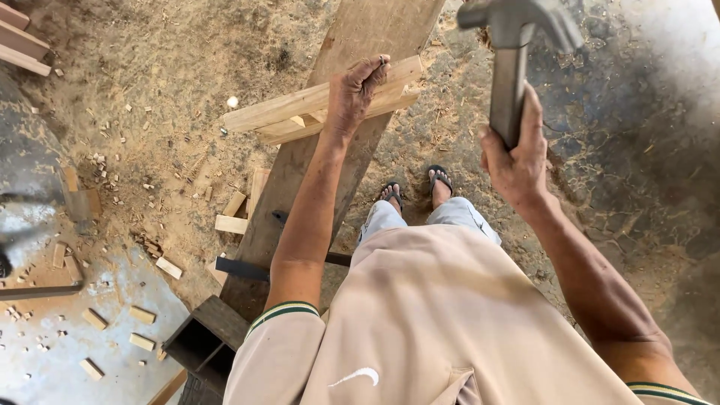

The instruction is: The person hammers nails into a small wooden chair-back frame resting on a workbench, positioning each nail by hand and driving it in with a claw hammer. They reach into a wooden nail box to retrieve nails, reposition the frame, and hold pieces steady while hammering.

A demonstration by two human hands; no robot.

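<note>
While I stand over the long wide plank, it runs away from me, from the dark box near my waist up to the top of the view. It is the biggest thing here, and it leans a bit to the right as it goes.

Across that plank lies a pale wooden piece made of short strips joined together. Its long side runs left to right and tilts up a little on the right, so it crosses the plank like a bridge.

My left hand is stretched far out and rests right on this piece, on its right half. My fingers are pinched together near the top edge, and something tiny and thin sticks up between them. It looks like a nail, but it is too small for me to be sure.

My right hand is much closer to me and off to the right, well apart from the wood. It is wrapped tight around the handle of a claw hammer, and the metal head is up high, above the level of the wooden piece.

Small wood scraps and sawdust lie on the ground to my left.
</note>
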